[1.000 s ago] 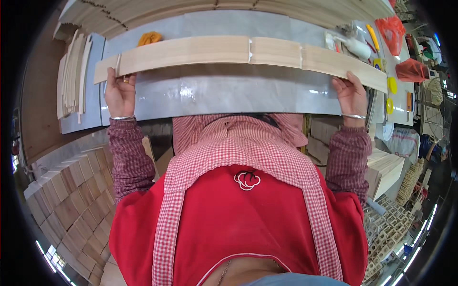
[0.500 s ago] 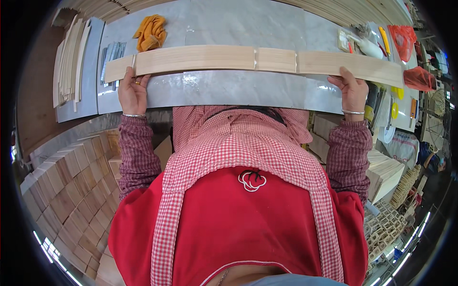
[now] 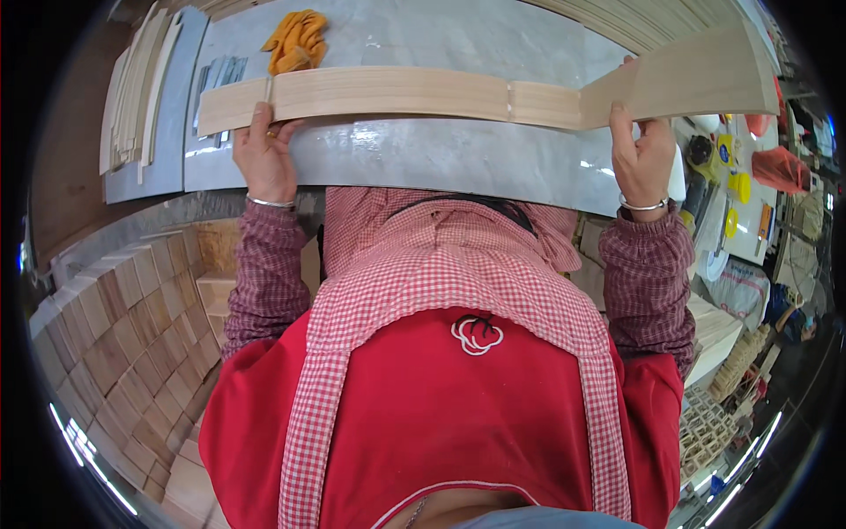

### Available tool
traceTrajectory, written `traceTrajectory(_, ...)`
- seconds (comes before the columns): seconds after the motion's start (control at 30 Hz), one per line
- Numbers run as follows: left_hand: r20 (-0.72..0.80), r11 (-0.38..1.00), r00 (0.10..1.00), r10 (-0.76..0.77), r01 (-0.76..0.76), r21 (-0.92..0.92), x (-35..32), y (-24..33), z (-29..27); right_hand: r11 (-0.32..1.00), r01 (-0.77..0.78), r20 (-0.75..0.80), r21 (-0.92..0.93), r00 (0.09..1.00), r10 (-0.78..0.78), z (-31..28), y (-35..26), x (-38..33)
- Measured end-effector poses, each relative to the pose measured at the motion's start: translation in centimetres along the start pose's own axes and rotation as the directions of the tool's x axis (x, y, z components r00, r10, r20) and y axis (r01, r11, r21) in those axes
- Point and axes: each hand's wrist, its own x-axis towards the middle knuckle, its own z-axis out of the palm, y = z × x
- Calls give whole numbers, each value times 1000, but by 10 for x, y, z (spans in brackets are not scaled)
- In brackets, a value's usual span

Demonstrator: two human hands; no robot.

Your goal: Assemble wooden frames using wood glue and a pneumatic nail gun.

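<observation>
left hand (image 3: 263, 159), right hand (image 3: 641, 157), gripping wood strips (image 3: 397, 93)

long pale wooden strip bundle (image 3: 397, 93), lying across grey table, right end section lifted, tilted

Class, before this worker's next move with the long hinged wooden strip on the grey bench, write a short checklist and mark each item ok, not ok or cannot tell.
1. Left hand grips the wooden strip near its left end: ok.
2. Right hand holds the strip's right section: ok.
3. Strip lies in one straight line: not ok, the right section is angled at the joint.
4. Orange cloth clear of the strip: cannot tell, its lower edge meets the strip's top edge.
5. Bare grey bench in front of the strip: ok.
</observation>
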Motion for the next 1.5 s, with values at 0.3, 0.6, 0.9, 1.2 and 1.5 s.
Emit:
traceTrajectory(0.3,-46,983,994,96,-88,161,-19,-8,18,918,325,46,228,938,-344,9,-40,34)
traceTrajectory(0.6,434,653,880,191,-444,613,-31,-27,39,885,410,231,222,859,-456,29,-53,43)
traceTrajectory(0.9,720,771,635,280,-596,226,8,16,36,892,374,418,253,789,-450,41,-58,35)
traceTrajectory(1.2,841,797,533,96,-547,255,20,28,46,884,411,393,223,792,-467,53,-56,30)
traceTrajectory(1.5,852,817,518,75,-522,245,25,25,48,902,395,447,175,784,-430,55,-63,30)
